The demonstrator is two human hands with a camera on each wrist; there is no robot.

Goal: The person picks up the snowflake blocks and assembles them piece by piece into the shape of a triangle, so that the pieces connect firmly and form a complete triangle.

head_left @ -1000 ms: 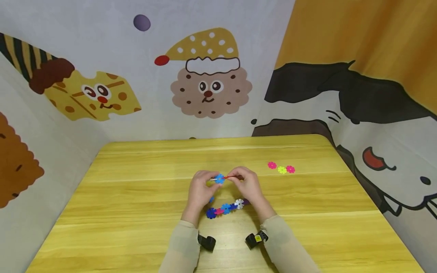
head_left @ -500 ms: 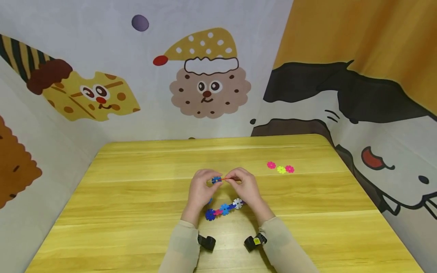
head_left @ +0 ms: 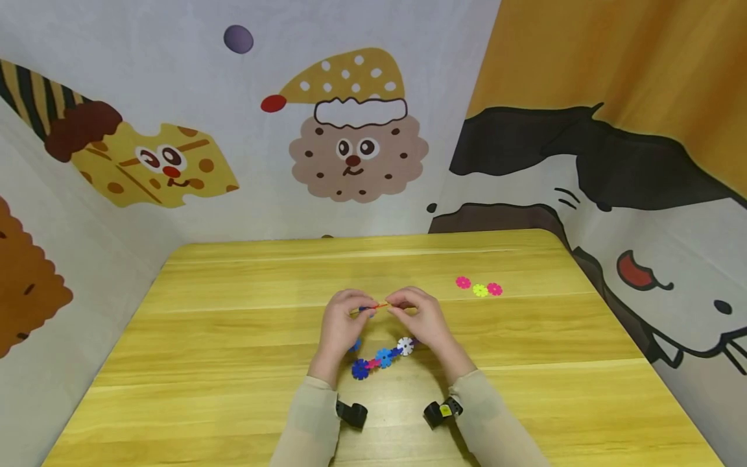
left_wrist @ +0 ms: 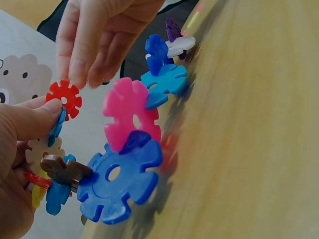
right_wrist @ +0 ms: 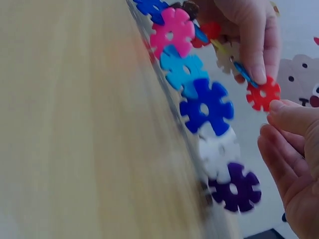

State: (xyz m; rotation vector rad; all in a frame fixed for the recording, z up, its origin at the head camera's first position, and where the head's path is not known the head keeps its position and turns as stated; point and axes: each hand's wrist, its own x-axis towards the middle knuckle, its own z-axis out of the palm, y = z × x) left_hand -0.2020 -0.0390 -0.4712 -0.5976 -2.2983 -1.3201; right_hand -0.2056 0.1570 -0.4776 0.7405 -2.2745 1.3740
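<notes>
A chain of interlocking snowflake discs runs from my left hand [head_left: 341, 323] in a loop down to the table. My left thumb and fingers pinch its upper end, where a light blue disc [left_wrist: 58, 128] is slotted to a red disc [left_wrist: 71, 100]. The right hand [head_left: 425, 318] pinches the outer edge of that red disc between thumb and fingertip. Below the hands hang or lie a dark blue disc [left_wrist: 113, 180], a pink disc [left_wrist: 130, 115], a white disc [right_wrist: 219, 149] and a purple disc [right_wrist: 236, 188]. Part of the chain is hidden behind the left hand.
Farther right on the wooden table [head_left: 233, 363] lie two loose pink discs [head_left: 463, 283] and a yellow disc [head_left: 480, 290]. A printed curtain [head_left: 356, 220] stands behind the table's far edge. Black wrist straps [head_left: 353, 415] are on both forearms.
The light blue disc, facing the head camera a second ago, has turned edge-on between the hands. Both hands have stayed almost in place, still pinching.
</notes>
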